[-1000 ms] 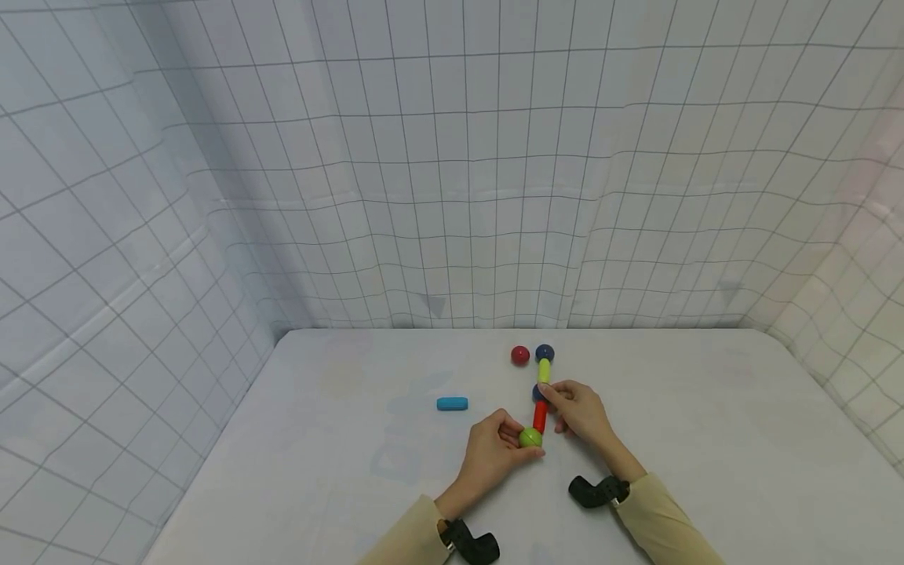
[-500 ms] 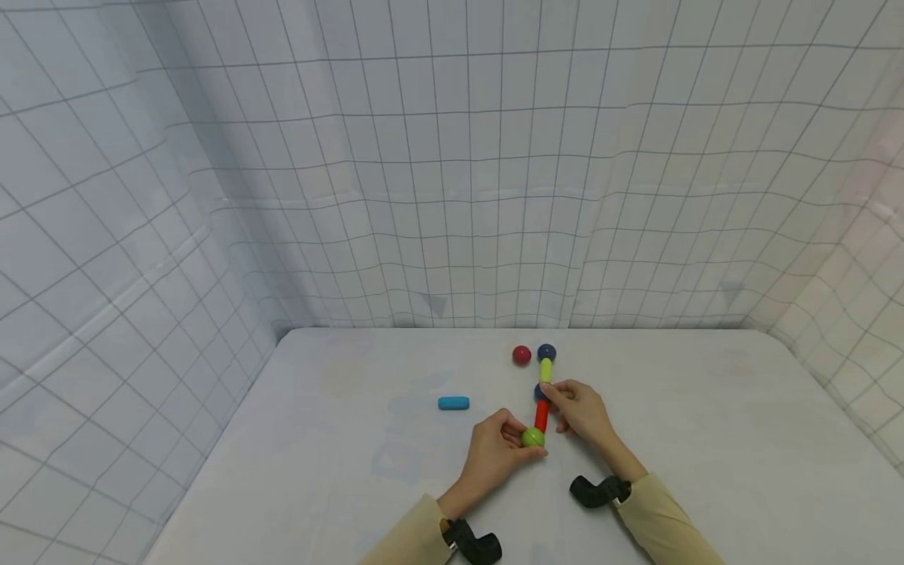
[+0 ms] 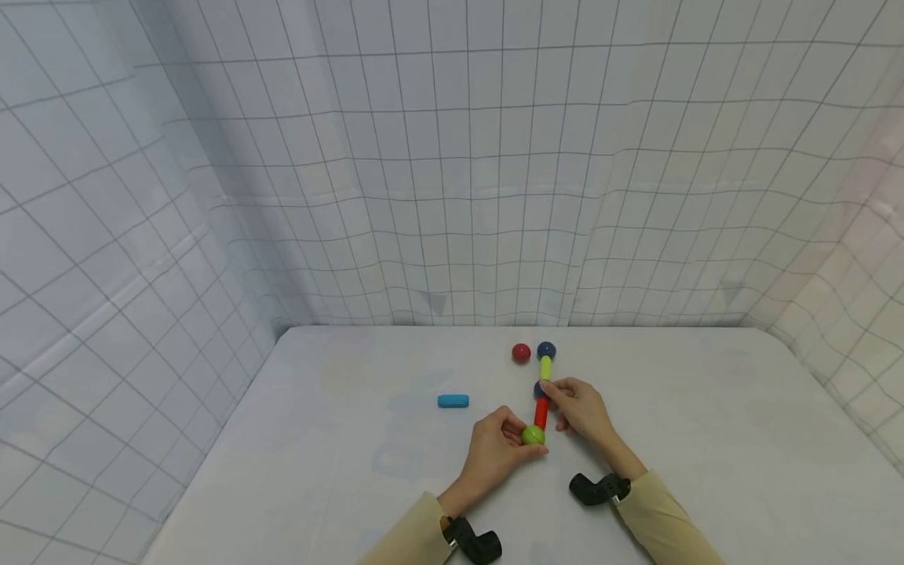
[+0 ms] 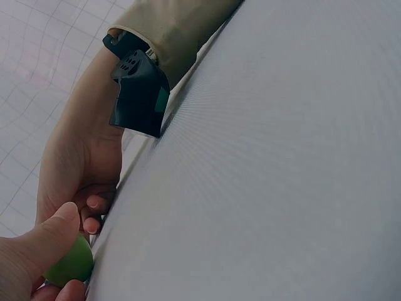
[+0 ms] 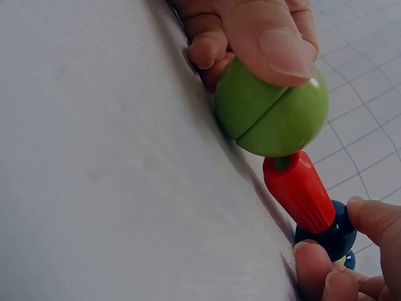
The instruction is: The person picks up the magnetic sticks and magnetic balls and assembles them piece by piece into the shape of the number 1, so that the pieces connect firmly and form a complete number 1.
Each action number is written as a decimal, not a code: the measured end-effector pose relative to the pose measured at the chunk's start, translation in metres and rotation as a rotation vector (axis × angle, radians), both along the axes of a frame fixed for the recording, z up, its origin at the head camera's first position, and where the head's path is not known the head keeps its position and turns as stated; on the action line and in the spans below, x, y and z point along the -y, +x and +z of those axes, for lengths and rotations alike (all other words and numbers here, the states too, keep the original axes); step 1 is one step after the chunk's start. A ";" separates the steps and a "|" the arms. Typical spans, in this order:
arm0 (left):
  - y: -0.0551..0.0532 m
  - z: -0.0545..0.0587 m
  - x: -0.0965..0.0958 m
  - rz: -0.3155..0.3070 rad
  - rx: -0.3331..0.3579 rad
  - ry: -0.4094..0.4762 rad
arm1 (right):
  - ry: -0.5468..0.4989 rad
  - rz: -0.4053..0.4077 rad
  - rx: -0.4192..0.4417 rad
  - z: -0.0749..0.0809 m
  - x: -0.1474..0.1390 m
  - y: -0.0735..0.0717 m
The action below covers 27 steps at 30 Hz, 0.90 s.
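Note:
My left hand (image 3: 492, 453) pinches a green ball (image 3: 533, 435) between thumb and fingers, low over the table. The ball sits at the near end of a red ribbed rod (image 3: 541, 413); in the right wrist view a seam runs across the ball (image 5: 272, 110) and its side meets the rod's end (image 5: 299, 191). My right hand (image 3: 581, 410) pinches the dark blue ball (image 5: 329, 232) at the rod's other end. Beyond that ball a yellow-green rod (image 3: 545, 368) leads to a second dark blue ball (image 3: 547, 351). All these pieces form one line pointing away from me.
A loose red ball (image 3: 521, 353) lies just left of the far blue ball. Further left is a light blue rod (image 3: 453, 401) lying crosswise on the white table (image 3: 339, 471). White grid-patterned curtains (image 3: 452, 173) hang behind the table and along its sides.
Both hands keep their grips on the green and blue balls. The whole view has shifted slightly; the pieces show no clear movement on the table.

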<state>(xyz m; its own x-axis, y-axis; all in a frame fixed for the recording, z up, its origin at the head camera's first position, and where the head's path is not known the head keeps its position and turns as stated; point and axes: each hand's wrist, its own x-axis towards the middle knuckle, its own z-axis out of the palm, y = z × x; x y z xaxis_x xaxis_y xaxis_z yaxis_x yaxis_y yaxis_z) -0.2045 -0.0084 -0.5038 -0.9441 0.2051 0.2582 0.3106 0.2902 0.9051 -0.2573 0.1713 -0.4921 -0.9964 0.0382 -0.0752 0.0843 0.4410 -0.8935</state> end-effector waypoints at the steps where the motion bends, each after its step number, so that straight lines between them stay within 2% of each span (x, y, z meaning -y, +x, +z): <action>1: 0.000 0.000 0.000 0.000 0.000 0.000 | 0.000 0.002 -0.002 0.000 0.000 0.000; 27: -0.001 -0.002 -0.003 0.020 -0.036 -0.027 | -0.043 0.010 0.035 0.001 -0.002 -0.002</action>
